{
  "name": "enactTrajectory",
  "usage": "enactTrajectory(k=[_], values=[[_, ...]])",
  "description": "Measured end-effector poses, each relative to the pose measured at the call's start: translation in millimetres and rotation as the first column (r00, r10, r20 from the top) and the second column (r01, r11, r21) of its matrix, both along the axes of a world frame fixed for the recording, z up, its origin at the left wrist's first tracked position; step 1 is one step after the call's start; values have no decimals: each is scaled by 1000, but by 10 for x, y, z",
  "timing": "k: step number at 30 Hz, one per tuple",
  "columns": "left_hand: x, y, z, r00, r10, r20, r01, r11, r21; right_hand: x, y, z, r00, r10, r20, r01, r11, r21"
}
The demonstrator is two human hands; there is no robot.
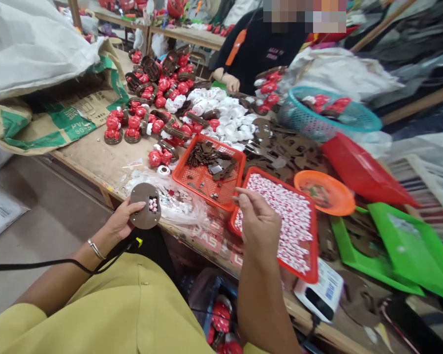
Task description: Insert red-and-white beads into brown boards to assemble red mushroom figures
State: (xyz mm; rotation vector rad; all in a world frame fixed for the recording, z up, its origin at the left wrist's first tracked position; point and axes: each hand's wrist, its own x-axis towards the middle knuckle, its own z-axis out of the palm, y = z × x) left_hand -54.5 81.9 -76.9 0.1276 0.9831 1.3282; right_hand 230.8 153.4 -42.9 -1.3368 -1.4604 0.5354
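Observation:
My left hand (121, 220) grips a round brown plastic base (145, 212) with small red-and-white pieces set in its slot, held just off the table's near edge. My right hand (257, 223) hovers over a red tray (310, 255) full of small red-and-white pieces, fingers pinched together; what they hold is too small to make out. An orange mesh basket (201, 184) with dark brown parts sits between the two hands. A clear plastic bag (177, 204) lies on the table by the brown base.
Red and white toy figures on brown bases (158, 98) crowd the far table, with white parts (225, 115) beside them. An orange dish (345, 201), green trays (409, 255), a red tray (362, 169) and a teal basket (313, 123) stand right. A co-worker's hand (231, 81) rests opposite.

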Motion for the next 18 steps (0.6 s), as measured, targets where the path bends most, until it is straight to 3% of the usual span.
enactTrajectory(k=[5, 10, 12, 15, 18], values=[[-63, 20, 78, 999, -52, 9, 52, 998, -30, 90, -44, -21, 962, 156, 225, -159, 987, -5], [-103, -5, 115, 997, -81, -9, 81, 997, 13, 412, 242, -23, 898, 46, 437, -39, 999, -26], [-100, -8, 102, 997, -78, -19, 78, 997, -3, 503, 458, 16, 812, 73, 580, 10, 990, -139], [-68, -7, 65, 997, -68, -24, 67, 997, -25, 468, 820, 47, 675, 216, 705, 91, 924, -370], [-30, -12, 37, 998, -61, 10, 61, 998, -29, 286, 1152, -18, 635, 311, 707, 116, 867, -485]])
